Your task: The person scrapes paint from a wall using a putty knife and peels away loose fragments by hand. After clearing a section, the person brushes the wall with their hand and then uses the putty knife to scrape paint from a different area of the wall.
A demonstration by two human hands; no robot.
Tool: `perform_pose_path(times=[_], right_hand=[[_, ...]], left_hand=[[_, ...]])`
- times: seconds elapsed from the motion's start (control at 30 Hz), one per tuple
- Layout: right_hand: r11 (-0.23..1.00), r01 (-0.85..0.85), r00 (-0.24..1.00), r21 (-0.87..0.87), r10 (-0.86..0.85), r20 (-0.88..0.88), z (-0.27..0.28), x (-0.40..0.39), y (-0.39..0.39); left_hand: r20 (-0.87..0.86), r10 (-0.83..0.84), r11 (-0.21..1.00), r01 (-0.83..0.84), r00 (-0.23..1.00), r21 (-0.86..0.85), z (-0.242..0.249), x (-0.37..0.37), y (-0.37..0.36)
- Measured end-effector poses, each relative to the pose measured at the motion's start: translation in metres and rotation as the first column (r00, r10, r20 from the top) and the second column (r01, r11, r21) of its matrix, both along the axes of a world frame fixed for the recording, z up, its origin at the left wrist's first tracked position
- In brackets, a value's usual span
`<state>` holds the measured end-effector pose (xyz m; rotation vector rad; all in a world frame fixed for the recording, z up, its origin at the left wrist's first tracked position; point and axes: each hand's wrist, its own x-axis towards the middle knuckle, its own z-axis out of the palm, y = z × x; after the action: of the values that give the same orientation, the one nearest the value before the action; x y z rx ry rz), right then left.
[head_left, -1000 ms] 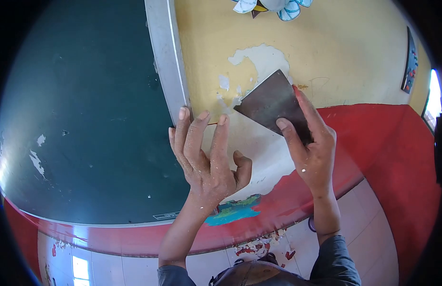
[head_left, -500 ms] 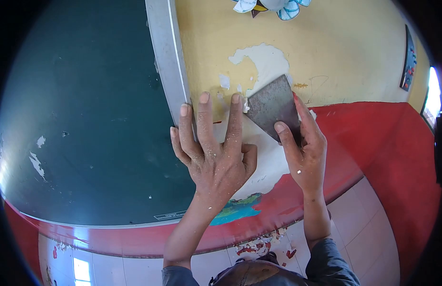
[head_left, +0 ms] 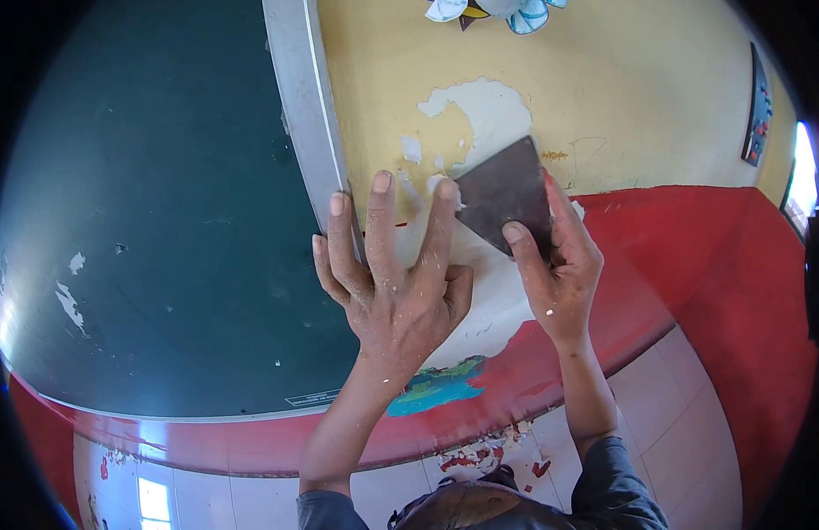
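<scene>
My right hand (head_left: 564, 274) grips a dark metal scraper blade (head_left: 506, 194), thumb across its near face and fingers behind it. The blade's left edge lies against the wall, where the yellow paint (head_left: 374, 97) meets a bare white patch (head_left: 489, 291). Spread over the wall beside the board's metal frame (head_left: 310, 97) is my left hand (head_left: 396, 283), its fingers stretched out and its index fingertip close to the blade's left corner. Pale flakes dot the backs of both hands. A loose curl of paint shows between that fingertip and the blade.
The dark green board (head_left: 171, 230) fills the left side. Red paint (head_left: 630, 238) covers the lower wall, with a blue-green painted bit (head_left: 440, 389) below the white patch. Paint chips (head_left: 480, 450) litter the tiled floor (head_left: 383, 490). Paper decorations (head_left: 493, 11) hang above.
The scraper has tilted slightly, its face now looking darker and smoother. My left index fingertip has shifted a little to the right, nearer the blade. The view has moved slightly.
</scene>
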<state>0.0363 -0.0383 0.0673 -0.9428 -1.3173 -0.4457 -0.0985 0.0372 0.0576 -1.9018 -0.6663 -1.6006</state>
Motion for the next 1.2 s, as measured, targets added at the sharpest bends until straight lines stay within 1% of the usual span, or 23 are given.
perform_pose_path(times=[0.07, 0.13, 0.17, 0.2, 0.27, 0.33, 0.37, 0.4, 0.47, 0.57, 0.67, 0.77, 0.8, 0.87, 0.9, 1.0, 1.13, 1.2], right_hand=[[0.998, -0.018, 1.000, 0.067, 0.017, 0.009, 0.002, -0.008, 0.001], [0.998, -0.029, 0.999, 0.048, 0.028, 0.027, 0.002, -0.005, 0.004], [0.999, -0.033, 0.999, 0.040, 0.032, 0.038, 0.003, -0.003, 0.004], [0.999, 0.013, 0.995, 0.030, -0.015, 0.097, 0.002, -0.002, 0.000], [0.994, 0.103, 0.971, 0.019, -0.105, 0.214, -0.004, 0.003, -0.013], [0.980, 0.191, 0.923, 0.060, -0.200, 0.328, -0.009, 0.015, -0.020], [0.976, 0.206, 0.913, 0.076, -0.220, 0.342, -0.010, 0.018, -0.020], [0.971, 0.221, 0.903, 0.093, -0.240, 0.357, -0.012, 0.021, -0.021], [0.975, 0.208, 0.925, 0.079, -0.222, 0.307, -0.012, 0.021, -0.023], [0.982, 0.187, 0.959, -0.005, -0.181, 0.217, -0.010, 0.018, -0.028], [0.986, 0.146, 0.984, -0.080, -0.136, 0.114, -0.005, 0.010, -0.027], [0.986, 0.117, 0.993, -0.115, -0.112, 0.048, 0.000, 0.006, -0.025], [0.986, 0.109, 0.994, -0.124, -0.106, 0.030, 0.001, 0.005, -0.023], [0.984, 0.153, 0.986, -0.091, -0.146, 0.080, 0.004, 0.002, -0.018], [0.982, 0.175, 0.981, -0.074, -0.167, 0.103, 0.005, 0.000, -0.015], [0.970, 0.200, 0.979, -0.141, -0.193, 0.059, 0.010, -0.008, -0.013], [0.981, 0.129, 0.992, -0.142, -0.126, 0.030, 0.013, -0.013, -0.008], [0.990, 0.089, 0.996, -0.106, -0.085, 0.039, 0.010, -0.009, -0.004]], left_hand=[[0.020, -0.018, 0.999, 0.018, 1.000, 0.030, 0.001, 0.000, 0.001], [0.027, -0.020, 0.999, 0.019, 0.999, 0.043, 0.002, -0.001, 0.000], [0.069, -0.082, 0.993, 0.076, 0.994, 0.086, -0.001, 0.001, 0.005], [0.111, -0.146, 0.983, 0.130, 0.983, 0.133, -0.004, 0.002, 0.014], [0.144, -0.291, 0.952, 0.272, 0.946, 0.140, -0.010, -0.001, 0.016], [0.147, -0.448, 0.894, 0.444, 0.882, 0.061, -0.010, -0.012, 0.003], [0.122, -0.449, 0.893, 0.448, 0.885, 0.037, -0.007, -0.017, -0.001], [0.064, -0.429, 0.903, 0.426, 0.901, 0.055, -0.008, -0.019, 0.003], [-0.054, -0.382, 0.918, 0.386, 0.922, 0.093, -0.013, -0.020, 0.012], [0.010, -0.364, 0.926, 0.361, 0.931, 0.110, -0.014, -0.014, 0.013], [0.081, -0.296, 0.950, 0.285, 0.952, 0.128, -0.009, -0.007, 0.008], [0.112, -0.233, 0.971, 0.225, 0.966, 0.078, -0.004, -0.006, 0.002], [0.091, -0.184, 0.982, 0.178, 0.979, 0.062, -0.003, -0.004, 0.001], [0.049, -0.081, 0.996, 0.080, 0.995, 0.033, -0.002, -0.002, 0.001], [0.046, -0.075, 0.997, 0.074, 0.996, 0.018, -0.002, -0.003, 0.000], [0.034, -0.054, 0.999, 0.054, 0.998, -0.006, -0.001, -0.003, -0.001], [0.018, -0.024, 1.000, 0.024, 1.000, 0.004, -0.001, -0.002, -0.002], [0.018, -0.021, 1.000, 0.020, 1.000, 0.008, -0.001, -0.002, -0.001]])
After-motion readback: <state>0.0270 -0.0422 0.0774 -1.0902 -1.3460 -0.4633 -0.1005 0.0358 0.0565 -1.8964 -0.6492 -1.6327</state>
